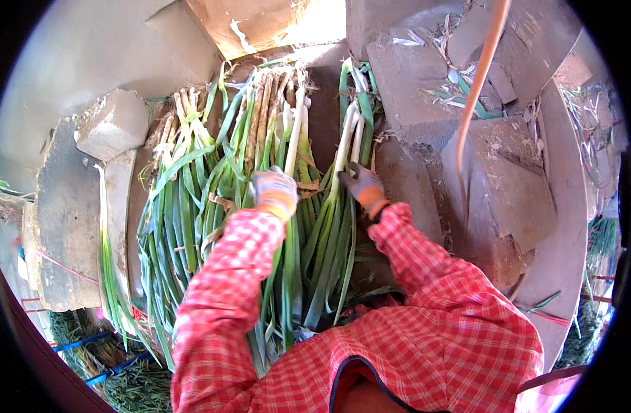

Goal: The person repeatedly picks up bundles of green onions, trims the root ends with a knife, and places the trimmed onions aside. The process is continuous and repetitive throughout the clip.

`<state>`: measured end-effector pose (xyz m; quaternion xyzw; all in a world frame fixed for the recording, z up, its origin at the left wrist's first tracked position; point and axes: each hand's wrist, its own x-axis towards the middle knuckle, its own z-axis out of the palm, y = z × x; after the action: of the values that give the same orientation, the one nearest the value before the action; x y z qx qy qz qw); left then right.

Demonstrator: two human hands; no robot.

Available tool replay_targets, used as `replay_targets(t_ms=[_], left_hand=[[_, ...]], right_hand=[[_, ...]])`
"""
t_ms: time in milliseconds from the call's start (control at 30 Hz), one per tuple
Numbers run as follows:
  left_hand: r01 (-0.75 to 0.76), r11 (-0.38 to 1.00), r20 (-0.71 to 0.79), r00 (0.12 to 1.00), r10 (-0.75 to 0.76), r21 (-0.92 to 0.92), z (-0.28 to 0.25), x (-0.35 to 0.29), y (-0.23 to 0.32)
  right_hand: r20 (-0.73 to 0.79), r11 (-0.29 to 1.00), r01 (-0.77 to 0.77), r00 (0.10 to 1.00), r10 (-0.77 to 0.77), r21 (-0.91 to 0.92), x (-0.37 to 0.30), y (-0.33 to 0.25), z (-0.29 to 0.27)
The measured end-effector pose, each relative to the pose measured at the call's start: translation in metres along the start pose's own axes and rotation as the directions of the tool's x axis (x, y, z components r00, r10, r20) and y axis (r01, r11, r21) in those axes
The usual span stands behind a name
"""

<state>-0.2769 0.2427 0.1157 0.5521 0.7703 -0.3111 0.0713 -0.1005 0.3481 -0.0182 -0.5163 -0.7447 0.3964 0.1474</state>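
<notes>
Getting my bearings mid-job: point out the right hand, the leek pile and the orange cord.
right hand (365, 186), head view: back of the glove
leek pile (190, 206), head view: green leaves
orange cord (473, 100), head view: middle stretch

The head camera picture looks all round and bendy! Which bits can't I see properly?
All in the head view:
- Left hand: its grip is hidden by the back of the hand.
- Green leafy stalks: some are covered by the left sleeve.
- Orange hose or cord: its top is cut off by the upper edge.
- Bright patch: glare hides the details.
</notes>
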Motion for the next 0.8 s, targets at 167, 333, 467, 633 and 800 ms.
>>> replay_targets(t_ms=[167,333,467,633,800], left_hand=[[0.178,0.981,0.0,0.984,-0.178,-0.08,0.023,0.03,0.021],[0.287,0.748,0.134,0.956,-0.26,-0.598,0.018,0.05,-0.034],[0.143,0.169,0.13,0.988,-0.086,-0.975,0.038,0.056,-0.095],[0.157,-0.166,0.16,0.987,-0.006,-0.973,0.036,0.027,-0.131],[0.025,-0.278,0.027,1.0,-0.005,-0.96,0.029,-0.01,-0.095]], right_hand=[[0.042,0.954,-0.205,0.975,0.219,-0.221,0.028,-0.052,0.012],[0.051,0.899,-0.158,0.987,0.15,0.408,0.052,-0.025,0.013],[0.36,0.428,-0.34,0.932,0.037,0.837,0.023,-0.086,-0.002],[0.498,0.379,-0.423,0.858,-0.126,0.823,0.007,-0.139,-0.007],[0.377,0.325,-0.308,0.91,-0.175,0.894,0.004,-0.159,0.038]])
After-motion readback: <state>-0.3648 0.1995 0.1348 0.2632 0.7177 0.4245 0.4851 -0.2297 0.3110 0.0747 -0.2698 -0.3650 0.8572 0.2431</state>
